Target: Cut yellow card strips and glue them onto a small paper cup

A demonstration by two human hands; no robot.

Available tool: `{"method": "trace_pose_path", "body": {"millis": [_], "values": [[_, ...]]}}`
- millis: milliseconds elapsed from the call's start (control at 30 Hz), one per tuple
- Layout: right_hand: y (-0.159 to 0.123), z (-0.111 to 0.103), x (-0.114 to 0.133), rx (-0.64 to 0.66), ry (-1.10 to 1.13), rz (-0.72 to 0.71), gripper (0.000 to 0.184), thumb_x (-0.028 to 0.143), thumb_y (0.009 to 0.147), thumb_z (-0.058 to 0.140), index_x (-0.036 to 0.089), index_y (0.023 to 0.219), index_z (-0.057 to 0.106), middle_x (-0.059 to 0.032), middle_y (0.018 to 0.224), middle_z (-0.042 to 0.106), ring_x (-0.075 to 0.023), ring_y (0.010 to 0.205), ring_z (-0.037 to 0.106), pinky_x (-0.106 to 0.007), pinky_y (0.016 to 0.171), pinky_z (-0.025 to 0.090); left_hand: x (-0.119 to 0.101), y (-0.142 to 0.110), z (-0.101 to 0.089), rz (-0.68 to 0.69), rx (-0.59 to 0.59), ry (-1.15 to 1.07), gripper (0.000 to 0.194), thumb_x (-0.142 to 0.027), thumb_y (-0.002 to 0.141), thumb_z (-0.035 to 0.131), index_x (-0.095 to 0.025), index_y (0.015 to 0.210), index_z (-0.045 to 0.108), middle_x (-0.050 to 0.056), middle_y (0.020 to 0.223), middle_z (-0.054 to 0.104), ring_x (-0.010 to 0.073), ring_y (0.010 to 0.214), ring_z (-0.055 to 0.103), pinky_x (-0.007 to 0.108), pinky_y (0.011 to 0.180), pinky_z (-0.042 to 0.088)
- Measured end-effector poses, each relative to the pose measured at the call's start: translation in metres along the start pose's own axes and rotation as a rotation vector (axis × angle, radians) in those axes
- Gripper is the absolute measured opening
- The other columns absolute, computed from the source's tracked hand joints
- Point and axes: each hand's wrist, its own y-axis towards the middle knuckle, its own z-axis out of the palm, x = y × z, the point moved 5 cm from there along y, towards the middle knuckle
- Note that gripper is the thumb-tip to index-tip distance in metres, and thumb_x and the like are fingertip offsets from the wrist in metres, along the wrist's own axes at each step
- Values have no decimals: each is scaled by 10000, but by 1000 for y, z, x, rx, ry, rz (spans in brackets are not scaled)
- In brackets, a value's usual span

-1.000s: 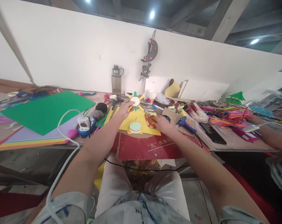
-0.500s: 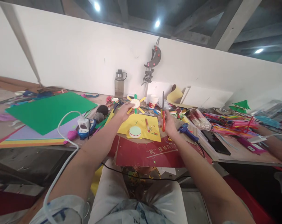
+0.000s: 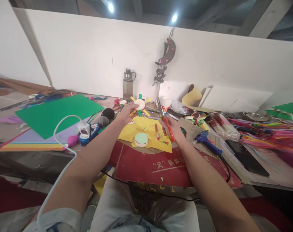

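My left hand (image 3: 126, 113) grips a small round white craft piece (image 3: 139, 104) with yellow and green sticks radiating from it, raised above the table. My right hand (image 3: 173, 130) is closed on red-handled scissors (image 3: 166, 123), their blades angled up and left toward the craft piece. Below both hands lies a yellow paper sheet (image 3: 147, 129) carrying a round white-and-green disc (image 3: 141, 139) and a red marker (image 3: 156, 131). The yellow sheet rests on red printed cardboard (image 3: 161, 167).
Green paper (image 3: 56, 113) over a stack of coloured sheets covers the left. A blue glue gun (image 3: 207, 142), a black phone (image 3: 245, 158) and coloured pipe cleaners (image 3: 265, 132) lie right. A water bottle (image 3: 127, 84) and a white cup (image 3: 165, 103) stand near the wall. A white cable (image 3: 64, 151) crosses my left arm.
My right hand lifted the red scissors off the yellow sheet, held them upright, then tilted them toward the craft piece. My left hand kept holding the craft piece. The view shifted right.
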Motion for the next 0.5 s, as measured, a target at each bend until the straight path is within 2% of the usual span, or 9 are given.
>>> {"method": "trace_pose_path", "body": {"millis": [167,367,500], "values": [[-5,3,11,106,39,13,428,639,766,756,264,836,561,64,565,533,-123,402,506,-259,385,432,-5,-2,1,24,-3,18,300,-187,574,799,-163,834,654,17,865,680,115,789,595,202,581,446],[-8,6,11,83,5,68,416,617,751,763,269,808,543,63,526,552,-128,374,477,-270,368,420,-4,-5,5,7,-4,48,281,-179,556,784,-165,770,602,9,799,637,109,751,564,204,568,438],[-9,6,12,67,-32,49,401,613,772,728,266,787,528,75,499,510,-115,367,460,-245,365,381,-3,-6,6,12,-9,47,294,-168,555,780,-168,784,597,7,805,632,110,762,565,207,580,438]]}}
